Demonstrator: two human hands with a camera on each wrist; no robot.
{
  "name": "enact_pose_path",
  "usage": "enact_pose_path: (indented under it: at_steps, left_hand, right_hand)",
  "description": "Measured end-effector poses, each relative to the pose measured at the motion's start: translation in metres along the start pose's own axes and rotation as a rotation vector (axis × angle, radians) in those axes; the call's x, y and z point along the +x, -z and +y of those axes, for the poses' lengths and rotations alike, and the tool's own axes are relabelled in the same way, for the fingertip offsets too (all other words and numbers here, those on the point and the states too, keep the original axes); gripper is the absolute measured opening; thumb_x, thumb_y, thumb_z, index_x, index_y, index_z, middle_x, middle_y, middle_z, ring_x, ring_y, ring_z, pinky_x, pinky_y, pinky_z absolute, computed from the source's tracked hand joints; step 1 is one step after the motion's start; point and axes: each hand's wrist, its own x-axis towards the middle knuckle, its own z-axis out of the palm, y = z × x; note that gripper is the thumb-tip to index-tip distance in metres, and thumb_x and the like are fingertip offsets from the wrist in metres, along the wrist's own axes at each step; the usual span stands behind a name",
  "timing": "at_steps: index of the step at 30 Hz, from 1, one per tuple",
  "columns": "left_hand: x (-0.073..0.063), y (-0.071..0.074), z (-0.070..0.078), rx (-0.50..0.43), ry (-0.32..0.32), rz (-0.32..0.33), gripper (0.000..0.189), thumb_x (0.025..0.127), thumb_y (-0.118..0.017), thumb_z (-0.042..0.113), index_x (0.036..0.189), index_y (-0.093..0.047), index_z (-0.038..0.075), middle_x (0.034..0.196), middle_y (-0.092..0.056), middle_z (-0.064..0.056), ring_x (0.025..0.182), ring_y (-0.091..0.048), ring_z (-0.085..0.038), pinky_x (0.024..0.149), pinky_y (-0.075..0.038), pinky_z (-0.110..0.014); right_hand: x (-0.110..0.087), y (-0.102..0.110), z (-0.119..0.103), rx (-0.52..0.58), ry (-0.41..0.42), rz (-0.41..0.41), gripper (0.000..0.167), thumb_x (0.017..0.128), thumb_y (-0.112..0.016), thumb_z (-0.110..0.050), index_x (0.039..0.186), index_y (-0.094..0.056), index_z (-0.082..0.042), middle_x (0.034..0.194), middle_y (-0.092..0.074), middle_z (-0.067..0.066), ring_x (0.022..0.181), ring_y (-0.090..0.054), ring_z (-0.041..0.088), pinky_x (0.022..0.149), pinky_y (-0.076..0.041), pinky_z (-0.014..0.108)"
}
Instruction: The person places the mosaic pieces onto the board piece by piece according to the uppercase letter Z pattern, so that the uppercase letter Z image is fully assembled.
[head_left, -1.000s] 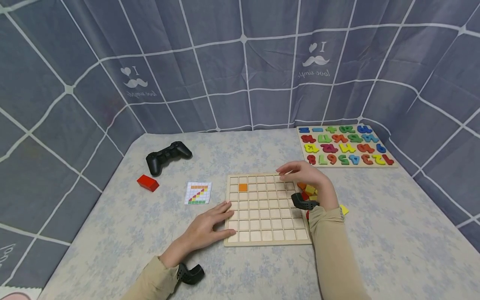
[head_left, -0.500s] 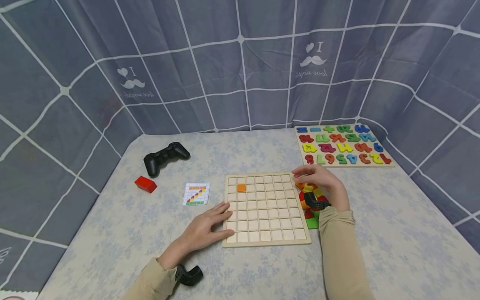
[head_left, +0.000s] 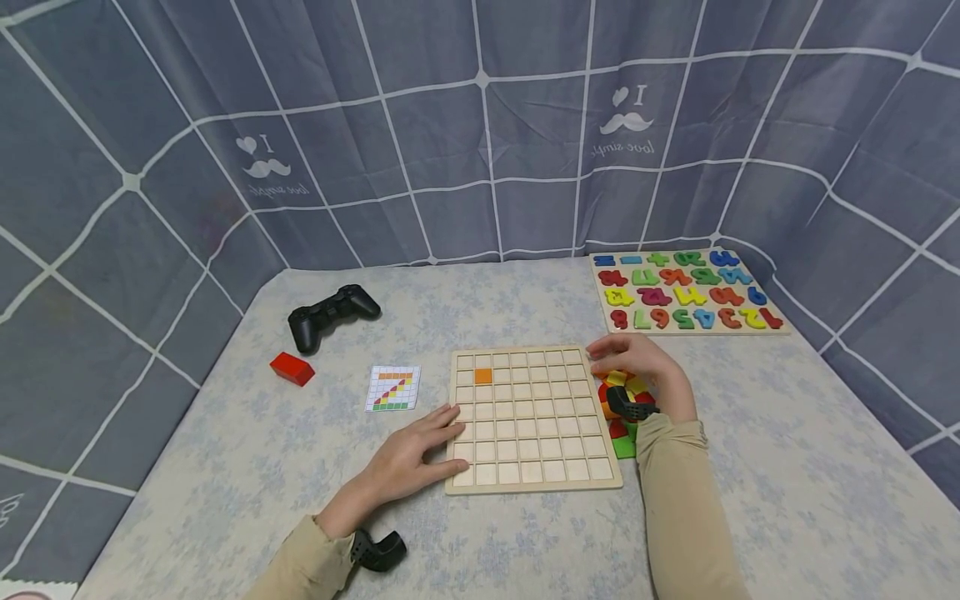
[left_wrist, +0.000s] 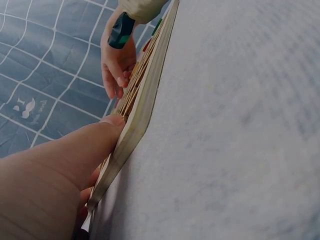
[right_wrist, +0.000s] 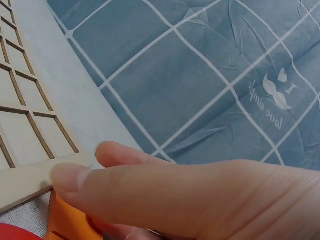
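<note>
In the head view a wooden grid board (head_left: 532, 429) lies flat on the table, with one orange square tile (head_left: 483, 376) in an upper-left cell. My left hand (head_left: 411, 454) rests on the board's left edge with fingers spread; the left wrist view shows its thumb (left_wrist: 100, 135) touching the rim. At the far right corner, my right hand (head_left: 637, 360) is bent over a pile of coloured tiles (head_left: 624, 446). The right wrist view shows its thumb (right_wrist: 75, 182) by the board corner, above an orange piece (right_wrist: 72, 220). Nothing shows between thumb and index finger; the other fingertips are partly hidden.
Left of the board lies a pattern card (head_left: 393, 388) with a coloured Z-like figure. Farther left are a red block (head_left: 292, 369) and a black game controller (head_left: 333, 315). A number puzzle board (head_left: 686, 292) lies at the back right, before a grid-patterned curtain (head_left: 420, 142).
My right hand has moved right, from above the board's far right corner to the tile pile. My left hand keeps its place on the board's edge. The view has shifted slightly.
</note>
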Motion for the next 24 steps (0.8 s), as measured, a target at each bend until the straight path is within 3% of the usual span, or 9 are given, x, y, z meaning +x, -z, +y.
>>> enact_pose_path:
  at_steps: [10, 24]
  left_hand:
    - [0.0004, -0.001, -0.0016, -0.006, 0.014, 0.001, 0.063, 0.087, -0.061, 0.05, 0.134, -0.054, 0.008, 0.147, -0.037, -0.005, 0.137, -0.029, -0.019, 0.109, -0.031, -0.041]
    - [0.0002, -0.0007, -0.0026, -0.01, 0.031, -0.01, 0.062, 0.088, -0.06, 0.049, 0.135, -0.053, 0.01, 0.148, -0.036, -0.004, 0.138, -0.028, -0.018, 0.11, -0.03, -0.039]
  right_hand:
    - [0.0029, -0.0026, 0.0031, -0.014, -0.033, 0.029, 0.043, 0.083, -0.072, -0.014, 0.121, -0.059, 0.002, 0.119, -0.059, 0.018, 0.105, -0.055, 0.029, 0.094, -0.045, 0.041]
    - [0.0059, -0.0015, 0.0038, -0.026, -0.066, 0.051, 0.044, 0.081, -0.074, -0.012, 0.121, -0.059, 0.001, 0.12, -0.059, 0.018, 0.097, -0.058, 0.026, 0.085, -0.05, 0.033]
